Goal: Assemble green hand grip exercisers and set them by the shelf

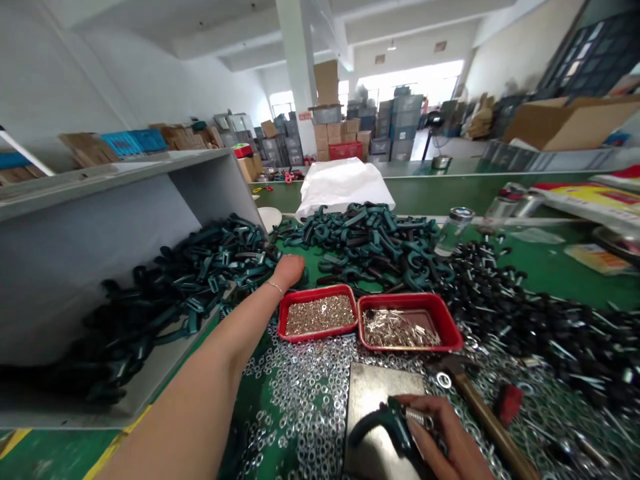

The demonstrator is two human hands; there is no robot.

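Observation:
My left hand [287, 269] reaches far forward to the edge of a heap of dark green hooked handle parts [200, 280]; its fingers curl down among them and what they hold is hidden. My right hand [443, 433] is near me, closed on one green hooked handle [387, 420] and a small metal piece, resting on a grey metal block [380, 400]. A second heap of green handles [375, 240] lies straight ahead.
Two red trays, the left tray [317, 313] with small metal bits and the right tray [407, 323] with pins, stand in front. Loose washers [300, 387] cover the green table. A hammer [480, 413] lies at right beside black parts [550, 320]. A grey shelf [100, 233] stands at left.

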